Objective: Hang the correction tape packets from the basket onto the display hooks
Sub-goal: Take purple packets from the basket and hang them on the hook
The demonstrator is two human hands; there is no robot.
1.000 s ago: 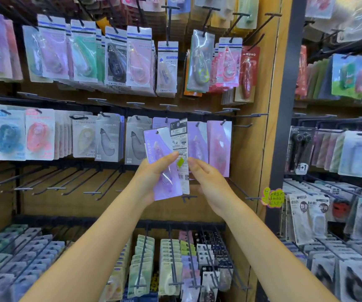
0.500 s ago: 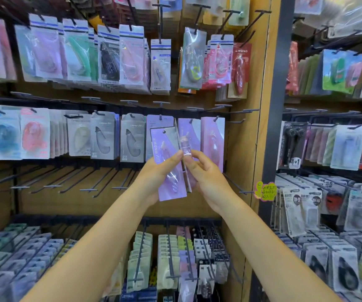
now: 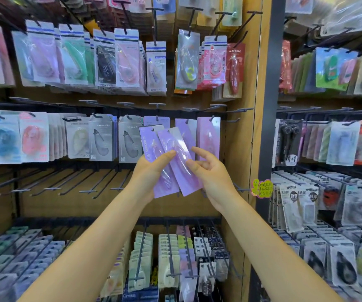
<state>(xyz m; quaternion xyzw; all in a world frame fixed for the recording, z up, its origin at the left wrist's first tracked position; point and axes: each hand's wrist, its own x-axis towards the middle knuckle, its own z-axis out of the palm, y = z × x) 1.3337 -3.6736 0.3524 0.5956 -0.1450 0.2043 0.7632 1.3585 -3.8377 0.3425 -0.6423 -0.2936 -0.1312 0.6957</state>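
Item: two purple correction tape packets (image 3: 171, 162), fanned side by side and tilted, held in front of the middle row of the display. Left hand (image 3: 151, 168): grip clamped on the left packet, thumb across its face. Right hand (image 3: 208, 173): fingers curled loosely at the right packet's edge; whether they pinch it or only touch it cannot be told. Basket: not in view. Nearest matching stock: purple packets on hooks (image 3: 157, 118) just behind.

Handling note: separate one packet, level its punched hole with the hook tip, then slide it straight back.

Change: half a second ago the right-hand packet stood edge-on; its face now shows beside the other.
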